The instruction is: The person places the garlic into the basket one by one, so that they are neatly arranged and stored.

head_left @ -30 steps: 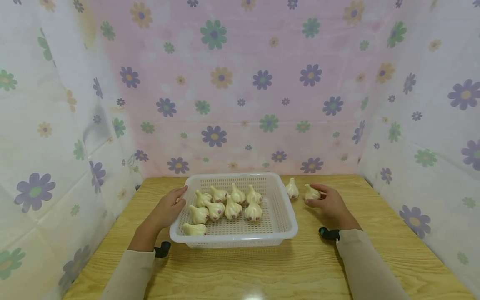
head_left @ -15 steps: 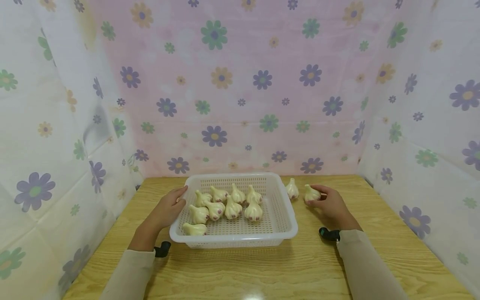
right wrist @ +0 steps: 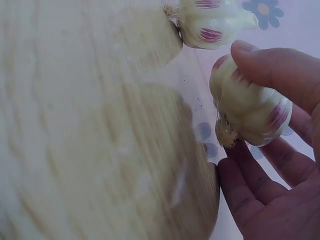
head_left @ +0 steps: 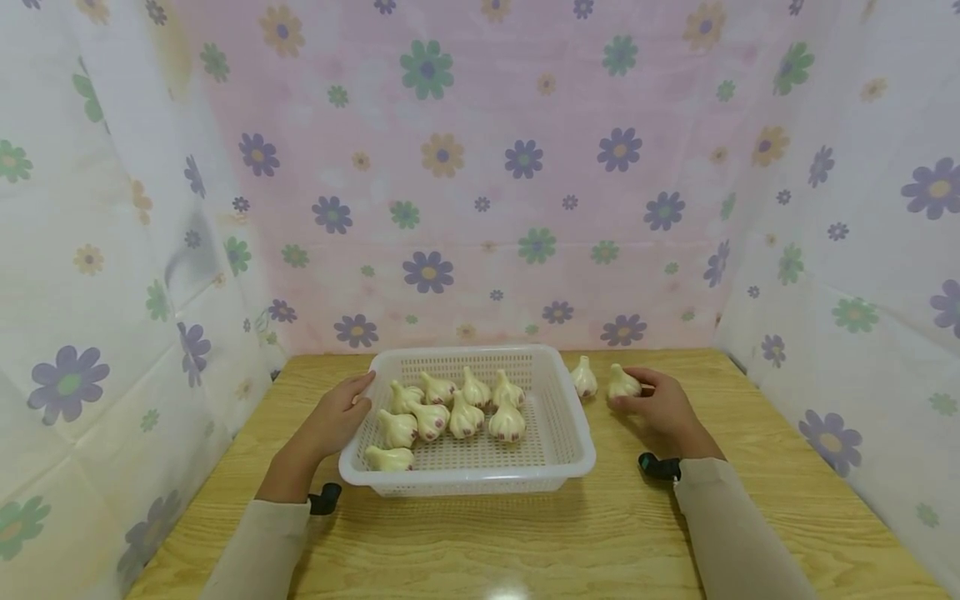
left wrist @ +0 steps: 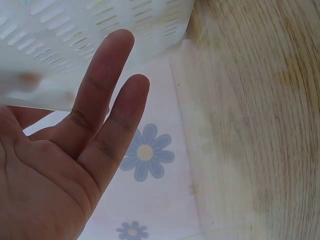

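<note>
My right hand (head_left: pixel 660 407) pinches a garlic bulb (head_left: pixel 621 383) between thumb and fingers at the right of the basket. In the right wrist view, this bulb (right wrist: pixel 250 102) shows purple streaks and a tuft of roots, and it seems slightly off the tabletop. Beside it, a second garlic bulb (head_left: pixel 584 377) stands upright by the basket's right wall. My left hand (head_left: pixel 335 421) holds the left rim of the white plastic basket (head_left: pixel 480 477). Two of its fingers (left wrist: pixel 107 65) extend along the outside wall in the left wrist view. Several garlic bulbs (head_left: pixel 467 417) lie in the basket's left and middle.
The wooden table (head_left: pixel 465 546) carries the basket near its back edge. A flowered cloth (head_left: pixel 480 200) encloses the back and both sides. A dark wrist camera mount (head_left: pixel 658 467) sits below the right hand, and a similar mount (head_left: pixel 325 498) below the left.
The garlic bulb in my right hand has risen slightly and stands more upright. My left hand, the basket and the other bulbs have stayed in place.
</note>
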A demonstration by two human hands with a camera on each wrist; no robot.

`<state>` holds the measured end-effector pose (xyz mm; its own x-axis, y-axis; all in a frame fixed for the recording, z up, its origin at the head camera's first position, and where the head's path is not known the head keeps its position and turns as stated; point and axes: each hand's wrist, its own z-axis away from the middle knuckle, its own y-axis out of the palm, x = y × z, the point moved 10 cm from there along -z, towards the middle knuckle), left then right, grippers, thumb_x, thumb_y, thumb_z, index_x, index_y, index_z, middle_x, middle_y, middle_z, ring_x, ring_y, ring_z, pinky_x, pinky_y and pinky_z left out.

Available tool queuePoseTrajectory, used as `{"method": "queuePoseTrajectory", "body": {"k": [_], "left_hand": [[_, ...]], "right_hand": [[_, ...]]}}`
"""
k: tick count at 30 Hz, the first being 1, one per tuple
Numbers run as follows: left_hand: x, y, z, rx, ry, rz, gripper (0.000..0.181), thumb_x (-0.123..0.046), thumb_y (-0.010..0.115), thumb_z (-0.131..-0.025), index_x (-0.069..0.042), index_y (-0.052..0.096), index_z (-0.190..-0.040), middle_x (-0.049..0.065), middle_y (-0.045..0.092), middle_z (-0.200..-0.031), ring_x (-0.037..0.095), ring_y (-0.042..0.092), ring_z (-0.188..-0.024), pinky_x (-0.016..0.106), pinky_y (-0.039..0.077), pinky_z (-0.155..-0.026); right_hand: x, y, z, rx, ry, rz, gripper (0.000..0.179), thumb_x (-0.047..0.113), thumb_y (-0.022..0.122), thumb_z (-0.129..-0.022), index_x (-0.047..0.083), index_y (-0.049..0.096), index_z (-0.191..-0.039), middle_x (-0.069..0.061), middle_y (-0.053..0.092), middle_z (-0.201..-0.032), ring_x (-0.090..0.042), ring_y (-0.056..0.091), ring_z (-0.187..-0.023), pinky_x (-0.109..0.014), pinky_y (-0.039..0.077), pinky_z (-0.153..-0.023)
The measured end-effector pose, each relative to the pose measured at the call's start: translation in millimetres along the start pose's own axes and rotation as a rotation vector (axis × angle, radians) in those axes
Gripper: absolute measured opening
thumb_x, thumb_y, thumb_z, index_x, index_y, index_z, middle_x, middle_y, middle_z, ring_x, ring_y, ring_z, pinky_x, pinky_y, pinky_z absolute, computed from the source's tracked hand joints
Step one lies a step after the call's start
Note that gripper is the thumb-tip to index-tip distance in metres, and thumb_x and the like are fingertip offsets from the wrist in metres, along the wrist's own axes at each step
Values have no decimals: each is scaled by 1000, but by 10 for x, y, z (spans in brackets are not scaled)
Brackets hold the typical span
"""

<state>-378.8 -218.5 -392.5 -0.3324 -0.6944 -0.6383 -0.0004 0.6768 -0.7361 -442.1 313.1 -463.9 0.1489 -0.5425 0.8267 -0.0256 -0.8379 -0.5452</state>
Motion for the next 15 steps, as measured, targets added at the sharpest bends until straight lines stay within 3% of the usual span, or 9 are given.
{"method": "queuePoseTrajectory", "body": {"k": [8,15], "left_hand": [[-14,-13,-8,-4,6,1,57,-16,39,-106,0,34,-160,28,38,-160,50,46,-141,65,42,-111],[0,-12,-2,-4,-8,-8,57,-17,40,-106,-1,35,-160,28,39,-160,49,46,-141,65,42,-111]], "right_hand": [[41,-52,-26,-20,-1,8,81,42,80,-90,7,47,-155,-22,54,-149,-41,61,-127,-42,59,-93],[29,-86,-80,-41,17,2,86,59,81,-81,15,56,-149,-14,62,-141,-34,65,-121,-37,60,-88]]}}
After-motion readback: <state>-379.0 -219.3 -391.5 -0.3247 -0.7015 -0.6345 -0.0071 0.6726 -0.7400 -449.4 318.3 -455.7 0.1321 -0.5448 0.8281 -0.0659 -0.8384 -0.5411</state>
